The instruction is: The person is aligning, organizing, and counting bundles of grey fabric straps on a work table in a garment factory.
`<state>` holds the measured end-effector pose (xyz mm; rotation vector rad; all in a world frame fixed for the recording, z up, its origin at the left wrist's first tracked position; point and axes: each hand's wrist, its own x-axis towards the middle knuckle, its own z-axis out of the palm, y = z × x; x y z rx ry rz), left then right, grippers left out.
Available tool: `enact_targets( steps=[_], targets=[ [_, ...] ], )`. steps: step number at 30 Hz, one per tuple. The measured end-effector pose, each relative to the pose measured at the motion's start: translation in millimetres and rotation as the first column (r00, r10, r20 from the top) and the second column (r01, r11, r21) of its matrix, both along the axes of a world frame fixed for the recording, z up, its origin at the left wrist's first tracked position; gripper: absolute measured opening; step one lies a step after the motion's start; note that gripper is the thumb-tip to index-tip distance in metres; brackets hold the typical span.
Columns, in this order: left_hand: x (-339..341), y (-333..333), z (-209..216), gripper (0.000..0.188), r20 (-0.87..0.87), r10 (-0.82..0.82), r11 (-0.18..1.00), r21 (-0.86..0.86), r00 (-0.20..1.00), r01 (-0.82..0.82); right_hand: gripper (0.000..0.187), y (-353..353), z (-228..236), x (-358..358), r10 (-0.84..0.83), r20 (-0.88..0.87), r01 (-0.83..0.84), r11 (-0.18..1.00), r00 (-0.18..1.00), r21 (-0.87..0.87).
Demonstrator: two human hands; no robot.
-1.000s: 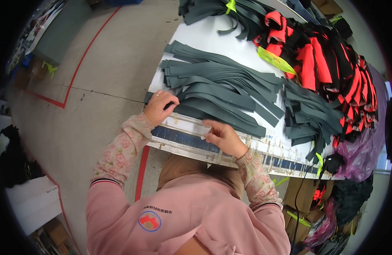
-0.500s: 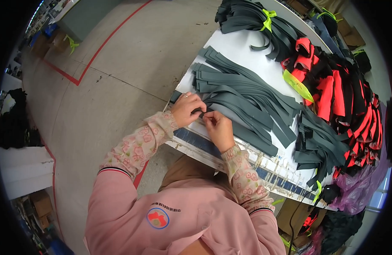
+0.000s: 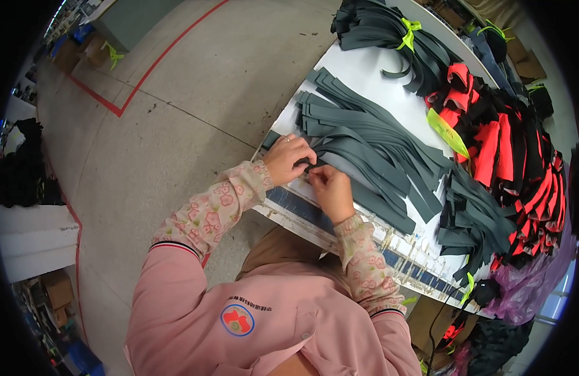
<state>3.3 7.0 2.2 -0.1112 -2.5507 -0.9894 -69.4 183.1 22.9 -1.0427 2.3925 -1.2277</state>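
In the head view, the front strip point(image 3: 387, 212), a dark grey band of fabric, lies flat along the near edge of the white desk point(image 3: 358, 67), partly under the person's fingers. The left hand point(image 3: 289, 159) is set near the left end of this strip, with the fingers bent downward and the thumb close to the index finger. Something dark shows between them, but I cannot tell if it is really gripped or only pressed. The right hand point(image 3: 332, 189) is just beside; its thumb and fingertips meet and seem to pinch a small part of the strip, although the exact piece is too small to see well.

Directly behind the hands, many loose grey strips point(image 3: 377, 128) are spread like a fan. Farther away there is a bundle point(image 3: 371, 31) bound with a yellow-green tie point(image 3: 410, 34), and to the right a looser heap of strips point(image 3: 471, 216). Beyond this heap are piled red-orange and black fabric pieces point(image 3: 490, 141), above a purple plastic bag point(image 3: 514, 285).

I judge the strip to be light, soft and flexible, not fragile, since the similar ones bend in easy curves. Its surface looks smooth, so stacked strips may slide on each other. The best hold is probably a fingertip pinch at one end, while the other hand keeps it flat.
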Motion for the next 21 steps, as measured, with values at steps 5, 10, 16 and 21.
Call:
enact_targets(
  steps=[5, 10, 16, 21],
  targets=[
    [0.9, -0.3, 1.8, 0.020, -0.010, 0.008, 1.000, 0.029, 1.000, -0.007, 0.010, 52.5, 20.8, -16.8, -0.152, 0.347, 0.180, 0.983, 0.925, -0.048],
    [0.2, -3.5, 4.7, 0.020, 0.031, -0.040, 0.999, 0.002, 0.999, 0.040, 0.011, 139.3, 19.1, -43.4, -0.310, 0.289, 0.327, 0.945, 0.905, -0.011],
    [1.3, -6.2, 8.9, 0.025, 0.044, -0.065, 0.998, -0.005, 0.997, 0.065, 0.011, 169.9, 16.3, -37.4, -0.344, 0.171, 0.341, 0.939, 0.923, 0.045],
    [0.1, -2.1, 10.3, 0.025, 0.046, -0.038, 0.999, -0.011, 0.998, 0.039, 0.012, 168.7, 18.4, -32.3, -0.340, 0.162, 0.339, 0.940, 0.926, 0.033]
  ],
)
